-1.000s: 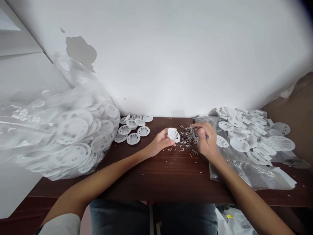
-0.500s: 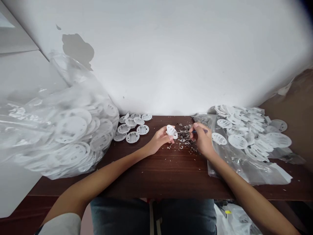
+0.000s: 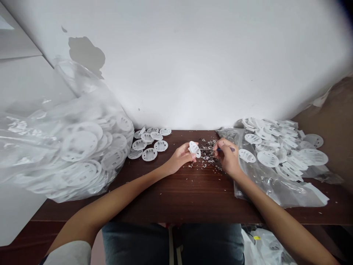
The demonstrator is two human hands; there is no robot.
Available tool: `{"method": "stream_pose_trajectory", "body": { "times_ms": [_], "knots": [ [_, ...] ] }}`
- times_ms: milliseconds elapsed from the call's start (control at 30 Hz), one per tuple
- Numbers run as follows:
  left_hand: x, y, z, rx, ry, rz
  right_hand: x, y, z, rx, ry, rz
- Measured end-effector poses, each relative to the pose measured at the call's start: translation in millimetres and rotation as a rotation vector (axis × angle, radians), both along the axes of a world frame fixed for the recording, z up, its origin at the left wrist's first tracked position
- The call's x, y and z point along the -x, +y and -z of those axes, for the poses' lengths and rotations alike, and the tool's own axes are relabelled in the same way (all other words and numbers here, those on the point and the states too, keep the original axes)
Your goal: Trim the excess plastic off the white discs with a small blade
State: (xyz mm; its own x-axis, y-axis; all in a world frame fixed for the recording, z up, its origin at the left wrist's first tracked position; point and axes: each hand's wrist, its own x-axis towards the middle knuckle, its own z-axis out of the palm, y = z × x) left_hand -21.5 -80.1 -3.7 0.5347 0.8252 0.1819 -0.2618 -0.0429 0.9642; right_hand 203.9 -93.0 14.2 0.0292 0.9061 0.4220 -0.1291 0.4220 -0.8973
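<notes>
My left hand (image 3: 180, 158) is closed on a round white plastic disc with slots (image 3: 195, 149), held tilted just above the table. In my right hand (image 3: 227, 156) is a thin tool with a metal shaft and a dark blue handle (image 3: 231, 149), perhaps a small screwdriver. Its shaft points left and reaches the disc's right edge; whether the tip enters a slot I cannot make out. Below and between both hands lies a scatter of small white and grey scraps (image 3: 209, 159).
A big clear bag of white discs (image 3: 82, 147) stands at the left. Several loose discs (image 3: 149, 154) lie beside it. At the right, more discs are heaped (image 3: 281, 143) on a flat plastic bag (image 3: 264, 184). A white wall (image 3: 176, 73) rises behind the brown table (image 3: 176, 198).
The disc in my left hand has turned slightly, standing a bit steeper. Both hands stay in nearly the same place, the tool still against the disc.
</notes>
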Motion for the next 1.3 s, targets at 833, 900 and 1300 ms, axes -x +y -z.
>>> {"method": "stream_pose_trajectory", "body": {
  "times_ms": [833,900,1300],
  "knots": [
    [1.6,0.5,3.1,-0.016,0.012,0.013,-3.4,3.1,1.8,0.034,0.024,-0.036],
    [1.7,0.2,2.6,-0.012,0.013,0.011,-2.9,2.8,2.3,0.025,0.016,-0.029],
    [1.3,0.2,2.6,-0.007,0.025,-0.005,-2.5,1.1,0.7,0.023,0.024,-0.036]
  ]
}}
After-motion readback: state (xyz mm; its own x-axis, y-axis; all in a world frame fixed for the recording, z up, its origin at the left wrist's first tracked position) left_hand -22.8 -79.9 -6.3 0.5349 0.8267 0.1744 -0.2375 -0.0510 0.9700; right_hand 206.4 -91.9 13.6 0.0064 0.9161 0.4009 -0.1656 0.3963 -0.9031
